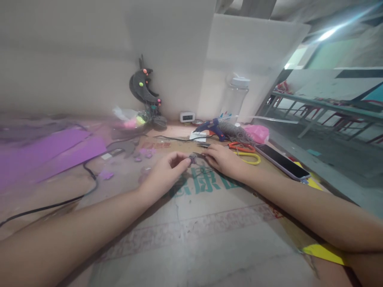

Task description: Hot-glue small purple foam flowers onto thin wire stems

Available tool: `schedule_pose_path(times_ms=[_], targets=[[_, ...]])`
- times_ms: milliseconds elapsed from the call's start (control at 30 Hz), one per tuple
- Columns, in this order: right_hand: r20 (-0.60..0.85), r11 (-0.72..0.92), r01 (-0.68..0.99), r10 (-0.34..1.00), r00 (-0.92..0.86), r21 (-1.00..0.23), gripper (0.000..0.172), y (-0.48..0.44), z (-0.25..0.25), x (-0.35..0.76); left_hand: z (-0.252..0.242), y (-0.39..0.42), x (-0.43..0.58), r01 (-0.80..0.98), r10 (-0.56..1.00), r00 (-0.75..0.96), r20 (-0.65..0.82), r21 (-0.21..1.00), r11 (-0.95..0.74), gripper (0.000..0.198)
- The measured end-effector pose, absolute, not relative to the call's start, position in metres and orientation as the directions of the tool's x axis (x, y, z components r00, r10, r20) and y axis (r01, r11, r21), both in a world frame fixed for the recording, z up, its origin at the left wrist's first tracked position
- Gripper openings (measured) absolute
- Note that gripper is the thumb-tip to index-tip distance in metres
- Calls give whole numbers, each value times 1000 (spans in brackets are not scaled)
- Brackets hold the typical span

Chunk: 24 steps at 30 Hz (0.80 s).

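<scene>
Thumb and fingertips of my left hand (167,171) are pinched on a small grey-purple piece (193,159), just above the green lettering on the work surface. My right hand (223,159) is closed around a thin, dark, pointed thing (200,154), whose tip reaches the small piece; what it belongs to is unclear. Beside the right hand lie orange-handled scissors (249,148) and a yellow scissor handle (254,158), partly hidden by the hand.
Purple sheets (66,149) and scraps (106,174) lie left, near a black cord (44,207). Behind are a dark crescent ornament (139,85), small clock (187,116), blue glue gun (208,126), grey yarn (233,131) and clear bottle (235,97). A phone (283,161) lies right.
</scene>
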State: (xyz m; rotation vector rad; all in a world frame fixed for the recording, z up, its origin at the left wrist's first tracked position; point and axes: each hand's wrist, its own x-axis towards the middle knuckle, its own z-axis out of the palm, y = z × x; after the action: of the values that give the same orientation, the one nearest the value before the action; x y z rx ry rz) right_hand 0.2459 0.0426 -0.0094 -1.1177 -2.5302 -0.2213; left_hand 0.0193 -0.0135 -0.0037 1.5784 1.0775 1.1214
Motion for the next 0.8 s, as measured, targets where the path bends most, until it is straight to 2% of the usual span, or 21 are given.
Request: schedule_pose_path(times_ms=[67, 167, 233, 300, 533, 700, 800], targets=[[407, 622, 782, 725, -556, -39, 21, 43, -10, 246, -5, -12, 19, 149, 958, 214, 189, 963, -223, 21], [459, 548, 809, 787, -412, -213, 22, 42, -6, 247, -6, -11, 18, 141, 962, 210, 176, 968, -208, 20], [510, 542, 775, 790, -339, -325, 25, 39, 1, 248, -6, -11, 18, 139, 964, 202, 175, 969, -205, 19], [568, 583, 730, 756, -325, -358, 26, 34, 8, 248, -5, -12, 18, 132, 965, 189, 181, 969, -208, 19], [672, 714, 675, 594, -442, -188, 30, 22, 16, 245, -2, -15, 18, 62, 961, 137, 241, 966, -251, 14], [698, 738, 664, 410, -587, 125, 31, 20, 7, 246, -4, -11, 17, 27, 959, 130, 253, 966, -259, 13], [715, 719, 663, 350, -606, 210, 29, 21, 5, 247, -7, -9, 16, 16, 956, 130, 264, 963, -268, 14]])
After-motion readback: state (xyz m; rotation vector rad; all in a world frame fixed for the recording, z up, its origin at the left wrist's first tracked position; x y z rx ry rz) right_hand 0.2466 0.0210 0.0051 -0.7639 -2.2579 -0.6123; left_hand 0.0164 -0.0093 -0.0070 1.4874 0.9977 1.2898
